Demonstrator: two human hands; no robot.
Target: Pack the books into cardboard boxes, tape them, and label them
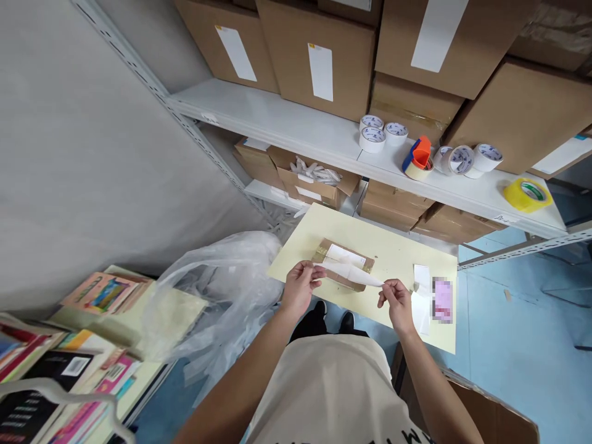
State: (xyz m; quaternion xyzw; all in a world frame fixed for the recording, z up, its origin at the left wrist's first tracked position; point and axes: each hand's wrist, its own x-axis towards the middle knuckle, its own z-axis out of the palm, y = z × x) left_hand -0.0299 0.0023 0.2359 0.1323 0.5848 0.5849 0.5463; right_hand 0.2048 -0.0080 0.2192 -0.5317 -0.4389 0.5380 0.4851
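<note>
A white paper strip (354,274) is stretched between my two hands, narrowing towards its right end. My left hand (300,285) pinches its left end. At the right end, my right hand (396,301) grips the tip between thumb and finger. Just beyond and partly beneath the strip lies a small brown cardboard box (320,251), flat on the pale yellow table (319,219). On top of this box is a white label (346,255), and clear tape shows near its ends. Whether the strip touches the box I cannot tell.
White paper sheets (421,308) and a blurred pink item (443,300) lie at the table's right. Behind, a shelf (296,117) carries cartons, tape rolls (372,139) and an orange tape dispenser (420,154). Plastic bags (217,277) and stacked books (60,382) are at left; an open carton (490,410) stands lower right.
</note>
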